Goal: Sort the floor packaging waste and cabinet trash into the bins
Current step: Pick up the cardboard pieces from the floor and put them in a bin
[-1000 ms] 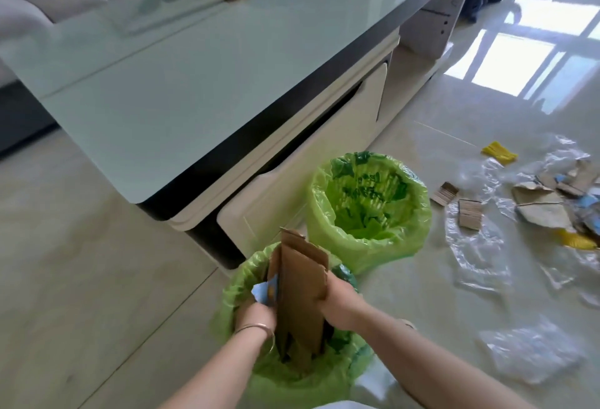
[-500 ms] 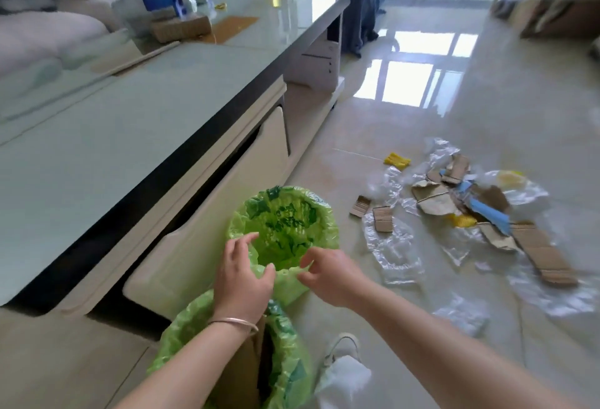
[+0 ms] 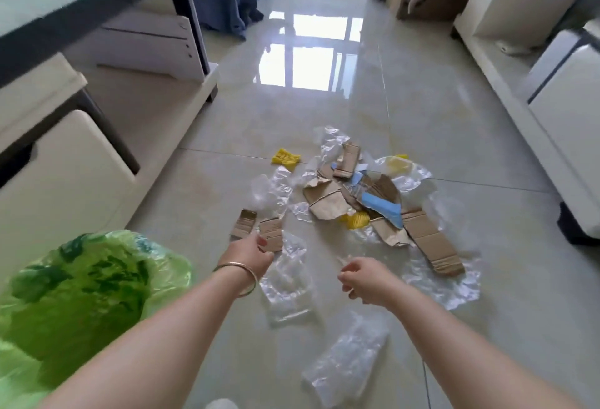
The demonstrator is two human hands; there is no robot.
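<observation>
Head view: you look down at a glossy tiled floor point(image 3: 422, 116), both bare forearms reaching forward.
Far left: a bin lined with a green bag point(image 3: 81, 295) fills the lower left of the frame, beside the pale cabinet drawer point(image 3: 65, 181).
Left hand point(image 3: 248, 254): at lower centre, a thin bangle point(image 3: 238, 273) on the wrist; your fingers are spread loosely and grasp nothing, their tips at the near edge of a small cardboard piece point(image 3: 271, 234).
Beside it: a second small cardboard piece point(image 3: 243, 223) lies just to the left, flat on the tiles.
Between your hands: a crumpled clear plastic wrap point(image 3: 289, 285) lies on the floor.
Right hand point(image 3: 360, 278): fingers curled inward; I cannot tell whether they pinch anything.
Centre right: the main litter pile point(image 3: 357, 200), mixing torn cardboard, a blue sheet, yellow scraps and clear film, sits beyond your hands.
Lower centre: another clear plastic bag point(image 3: 344, 366) lies apart, nearest to you.
</observation>
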